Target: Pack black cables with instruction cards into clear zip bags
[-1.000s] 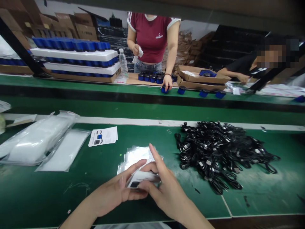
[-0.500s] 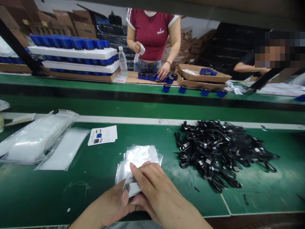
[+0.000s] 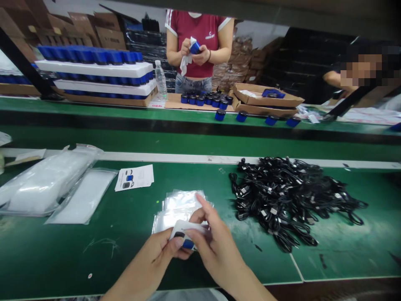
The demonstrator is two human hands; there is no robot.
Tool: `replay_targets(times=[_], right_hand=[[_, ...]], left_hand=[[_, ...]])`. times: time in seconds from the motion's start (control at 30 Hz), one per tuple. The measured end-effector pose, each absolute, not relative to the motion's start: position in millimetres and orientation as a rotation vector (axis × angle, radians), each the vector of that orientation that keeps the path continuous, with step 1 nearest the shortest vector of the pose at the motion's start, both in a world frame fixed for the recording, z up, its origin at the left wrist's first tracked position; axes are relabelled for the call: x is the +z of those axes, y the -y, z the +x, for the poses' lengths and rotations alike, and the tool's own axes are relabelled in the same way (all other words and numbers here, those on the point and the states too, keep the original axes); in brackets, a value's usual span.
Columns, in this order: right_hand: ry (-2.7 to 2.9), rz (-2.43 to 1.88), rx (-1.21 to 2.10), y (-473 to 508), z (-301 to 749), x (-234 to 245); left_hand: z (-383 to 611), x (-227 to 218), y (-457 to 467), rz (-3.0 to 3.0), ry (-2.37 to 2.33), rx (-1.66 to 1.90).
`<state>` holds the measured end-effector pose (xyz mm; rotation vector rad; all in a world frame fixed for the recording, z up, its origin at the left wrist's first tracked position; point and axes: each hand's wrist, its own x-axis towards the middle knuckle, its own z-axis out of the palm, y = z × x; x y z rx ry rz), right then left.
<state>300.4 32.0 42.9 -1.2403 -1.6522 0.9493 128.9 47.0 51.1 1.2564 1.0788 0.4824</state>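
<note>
1. Head view, card: one printed card, held by both hands over the middle of the table's near edge; number of sheets unclear.
2. Left hand: thumb and fingers narrow, holding the card's left end.
3. Right hand: thumb on the card's face, a bent finger apparently behind it, the forefinger raised; the grip looks light.
4. Handling, as judged: left pinch firm but gentle, sheet edges square, right thumb easing along the paper without creasing it.
5. Clear bags: overlapping, flat, beyond the hands, towards the table's far edge.
6. Leaflets: near the far edge, left of the clear bags.
7. Cables: black heap, towards the far right corner.
8. Change from half a second ago: the right hand lay across the card; now its fingers are spread and the printed pictures show.
9. Change, beyond the table: the co-worker's hands, one then reaching among the blue tubs, now hold one tub and a cloth.
</note>
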Motion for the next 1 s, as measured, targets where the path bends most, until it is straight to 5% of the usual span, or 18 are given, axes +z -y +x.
replay_targets(times=[0.7,1.0], right_hand=[[1.152,-1.239,1.515,-29,293,44],[1.431,-1.403,1.311,-24,297,43]], left_hand=[[137,48,-39,1.352,-1.394,0.831],[128,59,-44,1.325,-1.248,0.476]])
